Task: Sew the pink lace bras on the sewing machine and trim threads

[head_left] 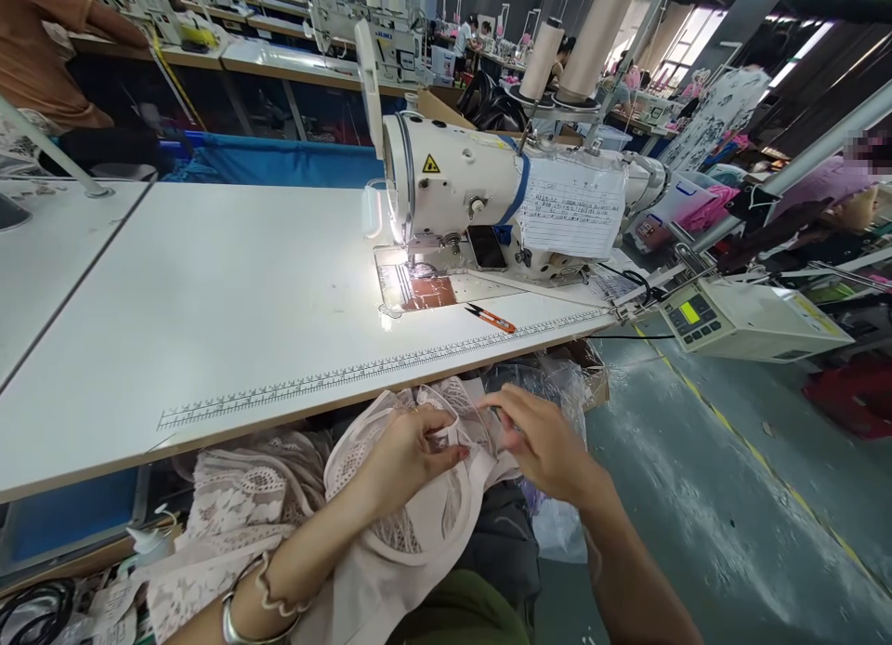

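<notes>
A beige lace bra (462, 515) lies over my lap, just below the table's front edge, its cup facing up. My left hand (408, 452) pinches the bra's upper edge between thumb and fingers, near a narrow strap. Close by on the right, my right hand (547, 445) has its fingers bent together at the bra's side edge. Whatever is between those fingertips is too small to make out. More beige lace fabric (241, 487) is heaped to the left of the bra.
A white sewing machine (460, 176) stands on the white table (209, 283), with a phone (486, 247) leaning on it. Orange thread snips (491, 319) lie near the printed ruler (376, 369). A control box (745, 320) sticks out at right. A person (45, 55) sits at far left.
</notes>
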### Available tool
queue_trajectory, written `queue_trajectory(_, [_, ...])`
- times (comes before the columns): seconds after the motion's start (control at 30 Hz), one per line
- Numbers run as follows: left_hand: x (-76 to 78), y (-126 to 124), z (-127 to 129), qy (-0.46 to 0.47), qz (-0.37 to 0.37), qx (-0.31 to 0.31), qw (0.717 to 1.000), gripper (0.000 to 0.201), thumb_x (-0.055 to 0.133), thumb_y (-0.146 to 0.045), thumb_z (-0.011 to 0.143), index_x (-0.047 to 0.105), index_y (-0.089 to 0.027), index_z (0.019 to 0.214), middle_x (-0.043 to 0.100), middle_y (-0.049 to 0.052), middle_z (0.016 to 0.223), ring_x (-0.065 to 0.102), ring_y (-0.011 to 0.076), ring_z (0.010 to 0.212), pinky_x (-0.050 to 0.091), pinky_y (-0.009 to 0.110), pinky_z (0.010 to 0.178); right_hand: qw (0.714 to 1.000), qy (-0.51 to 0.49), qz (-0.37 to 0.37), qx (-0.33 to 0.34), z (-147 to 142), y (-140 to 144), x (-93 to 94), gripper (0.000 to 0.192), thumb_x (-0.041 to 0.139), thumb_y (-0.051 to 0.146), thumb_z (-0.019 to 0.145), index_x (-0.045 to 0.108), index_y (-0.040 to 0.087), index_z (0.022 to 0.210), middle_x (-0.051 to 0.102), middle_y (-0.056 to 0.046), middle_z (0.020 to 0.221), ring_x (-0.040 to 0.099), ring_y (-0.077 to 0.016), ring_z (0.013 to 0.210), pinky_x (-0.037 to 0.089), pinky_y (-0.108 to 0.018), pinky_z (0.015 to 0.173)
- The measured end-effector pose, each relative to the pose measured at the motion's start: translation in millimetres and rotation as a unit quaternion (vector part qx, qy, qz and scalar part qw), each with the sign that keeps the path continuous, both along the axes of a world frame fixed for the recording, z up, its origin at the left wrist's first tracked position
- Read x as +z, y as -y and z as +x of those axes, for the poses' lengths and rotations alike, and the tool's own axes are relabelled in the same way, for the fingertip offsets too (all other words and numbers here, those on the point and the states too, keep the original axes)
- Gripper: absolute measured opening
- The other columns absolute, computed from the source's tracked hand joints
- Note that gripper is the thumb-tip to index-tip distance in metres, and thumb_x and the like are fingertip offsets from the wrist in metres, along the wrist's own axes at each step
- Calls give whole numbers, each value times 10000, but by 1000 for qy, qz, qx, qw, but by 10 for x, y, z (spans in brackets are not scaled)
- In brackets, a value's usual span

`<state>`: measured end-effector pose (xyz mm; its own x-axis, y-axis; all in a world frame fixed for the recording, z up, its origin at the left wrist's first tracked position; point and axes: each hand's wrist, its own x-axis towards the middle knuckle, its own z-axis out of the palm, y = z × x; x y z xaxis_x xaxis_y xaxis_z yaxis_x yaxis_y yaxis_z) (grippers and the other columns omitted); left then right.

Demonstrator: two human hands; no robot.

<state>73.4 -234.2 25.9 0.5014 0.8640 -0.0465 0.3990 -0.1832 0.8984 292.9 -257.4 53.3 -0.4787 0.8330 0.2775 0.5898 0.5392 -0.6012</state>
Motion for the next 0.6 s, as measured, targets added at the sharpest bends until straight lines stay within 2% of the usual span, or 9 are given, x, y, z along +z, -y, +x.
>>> queue_trajectory(0.07, [5, -9, -7, 17, -21, -8, 1000, 218, 636, -375, 835, 662, -173, 757, 624, 9, 756, 536, 167, 707, 403, 274, 653, 989, 91, 108, -43, -75, -12, -100, 396, 292, 289, 1068, 624, 181, 1255, 623, -80, 897, 571, -165, 721, 457, -286, 639])
queue_trajectory(0.1, [6, -14, -11, 22, -36, -13, 999, 226, 632, -388, 839, 681, -172, 792, 641, 17, 783, 554, 176, 734, 418, 278, 674, 979, 119, 157, -42, -113, -14, -146, 389, 312, 184, 1045, 626, 189, 1274, 635, -83, 902, 576, -170, 744, 453, -292, 650])
queue_trajectory(0.17, [11, -22, -17, 35, -57, -19, 998, 241, 628, -400, 842, 711, -175, 865, 679, 34, 851, 585, 194, 787, 441, 291, 717, 958, 153, 242, -30, -169, -7, -208, 404, 361, 94, 1005, 646, 211, 1267, 659, -68, 835, 569, -178, 735, 428, -312, 642])
queue_trajectory(0.23, [20, -26, -21, 50, -70, -25, 996, 245, 625, -388, 848, 725, -181, 934, 705, 45, 924, 611, 210, 844, 457, 302, 760, 939, 181, 290, -26, -197, 7, -220, 373, 417, 91, 994, 665, 218, 1242, 678, -58, 802, 557, -187, 724, 402, -336, 630])
queue_trajectory(0.33, [34, -24, -22, 69, -85, -27, 994, 264, 632, -365, 848, 731, -182, 1010, 716, 55, 984, 631, 229, 898, 471, 322, 808, 928, 211, 306, -25, -214, 28, -189, 350, 433, 100, 996, 676, 202, 1226, 684, -55, 782, 546, -199, 724, 373, -354, 610])
queue_trajectory(0.6, [11, -25, -21, 74, -84, -25, 993, 308, 631, -348, 847, 740, -168, 1072, 723, 65, 1006, 634, 236, 901, 466, 337, 808, 929, 214, 300, -33, -259, 53, -200, 346, 424, 88, 1000, 646, 176, 1250, 672, -56, 771, 546, -207, 736, 349, -356, 614])
